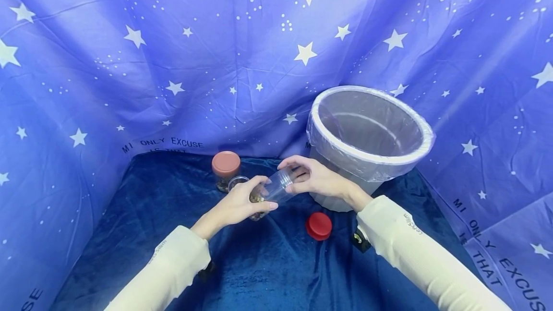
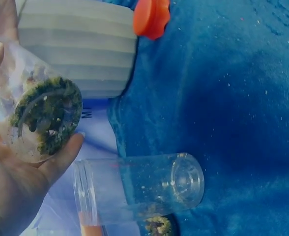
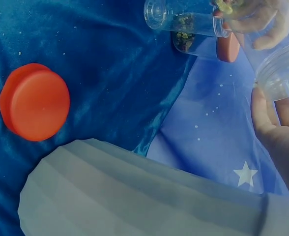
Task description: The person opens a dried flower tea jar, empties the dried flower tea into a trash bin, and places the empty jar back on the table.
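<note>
A clear plastic jar (image 1: 281, 185) is held tilted above the cloth, its threaded mouth up and to the right. Dried, crumbly yellow-green and brown bits (image 2: 48, 115) lie at its bottom end. My left hand (image 1: 237, 203) grips the jar near that bottom, thumb and fingers on opposite sides. At the mouth end, my right hand (image 1: 321, 179) holds the rim (image 3: 282, 73) between thumb and fingers. Another clear jar (image 2: 139, 187) stands lidless just behind my left hand, with only a few specks showing inside. A red lid (image 1: 319, 226) lies on the cloth below my right hand.
Behind the lidless jar stands a jar with an orange-pink lid (image 1: 226, 163) and dried bits inside. A large grey bin (image 1: 341, 200) with a clear plastic liner stands at the right, close to my right hand. Blue cloth (image 1: 259, 263) covers the table; starry curtains (image 1: 242, 61) surround it.
</note>
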Available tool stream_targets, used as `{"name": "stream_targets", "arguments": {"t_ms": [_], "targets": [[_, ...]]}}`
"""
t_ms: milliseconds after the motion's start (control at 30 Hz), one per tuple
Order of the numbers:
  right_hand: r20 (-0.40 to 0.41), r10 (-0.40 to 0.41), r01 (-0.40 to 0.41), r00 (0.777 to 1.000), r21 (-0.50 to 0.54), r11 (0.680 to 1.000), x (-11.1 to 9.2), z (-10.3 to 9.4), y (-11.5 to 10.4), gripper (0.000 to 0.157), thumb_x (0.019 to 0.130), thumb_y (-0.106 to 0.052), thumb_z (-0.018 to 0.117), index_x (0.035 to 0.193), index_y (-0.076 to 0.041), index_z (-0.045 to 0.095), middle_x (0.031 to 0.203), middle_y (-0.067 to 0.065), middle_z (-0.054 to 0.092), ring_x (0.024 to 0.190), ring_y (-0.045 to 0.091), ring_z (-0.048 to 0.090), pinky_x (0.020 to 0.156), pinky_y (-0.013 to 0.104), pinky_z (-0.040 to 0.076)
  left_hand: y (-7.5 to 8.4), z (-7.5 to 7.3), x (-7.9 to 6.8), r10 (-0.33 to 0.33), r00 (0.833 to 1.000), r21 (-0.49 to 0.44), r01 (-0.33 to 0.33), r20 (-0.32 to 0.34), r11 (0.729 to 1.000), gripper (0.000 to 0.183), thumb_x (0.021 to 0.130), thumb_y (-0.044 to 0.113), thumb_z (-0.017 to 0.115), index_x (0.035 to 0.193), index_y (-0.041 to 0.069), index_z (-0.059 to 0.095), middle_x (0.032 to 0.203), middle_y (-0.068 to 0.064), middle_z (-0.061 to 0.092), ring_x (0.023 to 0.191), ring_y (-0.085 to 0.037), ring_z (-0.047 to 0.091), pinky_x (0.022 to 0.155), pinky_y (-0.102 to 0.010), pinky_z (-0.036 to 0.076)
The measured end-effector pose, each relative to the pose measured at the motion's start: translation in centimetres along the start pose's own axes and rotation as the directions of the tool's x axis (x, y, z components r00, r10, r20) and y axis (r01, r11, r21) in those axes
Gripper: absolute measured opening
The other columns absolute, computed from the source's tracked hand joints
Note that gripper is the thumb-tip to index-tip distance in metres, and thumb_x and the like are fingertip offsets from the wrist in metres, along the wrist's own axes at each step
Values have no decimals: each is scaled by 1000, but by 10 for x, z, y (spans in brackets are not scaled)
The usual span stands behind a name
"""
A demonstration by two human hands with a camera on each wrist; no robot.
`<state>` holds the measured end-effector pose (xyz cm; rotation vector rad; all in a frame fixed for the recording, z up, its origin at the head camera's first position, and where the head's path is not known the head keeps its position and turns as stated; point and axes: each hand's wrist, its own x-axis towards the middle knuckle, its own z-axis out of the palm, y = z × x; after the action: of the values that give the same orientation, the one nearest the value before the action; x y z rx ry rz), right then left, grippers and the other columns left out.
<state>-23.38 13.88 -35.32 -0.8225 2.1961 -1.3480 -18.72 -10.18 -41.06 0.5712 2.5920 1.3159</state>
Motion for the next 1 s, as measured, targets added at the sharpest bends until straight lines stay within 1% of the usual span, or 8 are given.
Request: {"name": "stream_targets", "arguments": {"t_ms": [133, 300, 467, 600, 700, 800, 900, 1000], "targets": [[14, 1, -1, 1000, 5, 1000, 0, 0, 2, 52, 84, -7, 72, 132, -4, 52, 128, 20, 56, 103, 24, 65, 87, 30, 57, -1, -1, 1, 2, 1000, -5, -2, 29, 1000, 61, 86, 49, 71, 137, 22, 49, 114, -1, 66, 96, -11, 62, 86, -36, 53], [7, 45, -45, 999, 3, 999, -1, -2, 3, 52, 89, -15, 69, 137, -7, 51, 134, 18, 54, 111, 27, 62, 90, 34, 55, -2, 0, 0, 2, 1000, 8, -3, 24, 1000, 61, 86, 50, 70, 136, 22, 50, 113, 1, 66, 94, -10, 61, 85, -36, 53], [-53, 166, -163, 985, 60, 985, 0, -2, 0, 49, 100, -35, 53, 141, -8, 47, 137, 17, 55, 119, 27, 60, 89, 35, 56, -1, 2, 1, 3, 1000, 29, -2, -19, 1000, 67, 84, 51, 72, 138, 19, 48, 114, -2, 66, 87, -10, 63, 79, -33, 55], [-65, 263, -253, 963, 133, 958, 5, -1, 0, 57, 103, -47, 40, 139, -3, 47, 133, 18, 58, 111, 24, 64, 86, 35, 57, 4, 3, 0, 23, 997, 118, -14, -73, 993, 72, 81, 54, 74, 139, 18, 49, 116, -4, 66, 93, -15, 65, 82, -37, 55], [-49, 323, -313, 945, 150, 938, 7, 1, 0, 64, 103, -53, 34, 137, -1, 49, 126, 18, 62, 101, 20, 67, 84, 36, 58, 6, 6, -1, 53, 993, 187, -32, -109, 982, 72, 80, 55, 75, 138, 18, 51, 119, -3, 66, 103, -17, 63, 88, -40, 53], [-39, 375, -367, 926, 135, 920, 7, 3, 0, 69, 101, -59, 33, 134, -1, 49, 121, 18, 62, 95, 20, 68, 81, 38, 59, 5, 8, -2, 88, 987, 235, -54, -137, 970, 72, 79, 55, 75, 137, 18, 52, 119, -3, 66, 103, -18, 64, 88, -41, 53], [-65, 422, -412, 904, 123, 903, 6, 4, 2, 71, 99, -62, 35, 134, -1, 49, 122, 19, 61, 94, 21, 67, 78, 38, 59, 3, 11, -2, 147, 975, 323, -86, -170, 942, 72, 78, 56, 76, 135, 18, 53, 118, -2, 66, 102, -18, 64, 86, -41, 53], [-103, 446, -435, 889, 116, 893, 6, 4, 5, 73, 98, -62, 37, 135, 0, 48, 123, 21, 61, 90, 22, 67, 73, 36, 59, 0, 13, -1, 197, 959, 399, -104, -202, 911, 73, 76, 57, 76, 134, 18, 53, 118, -3, 67, 101, -19, 65, 84, -42, 54]]}}
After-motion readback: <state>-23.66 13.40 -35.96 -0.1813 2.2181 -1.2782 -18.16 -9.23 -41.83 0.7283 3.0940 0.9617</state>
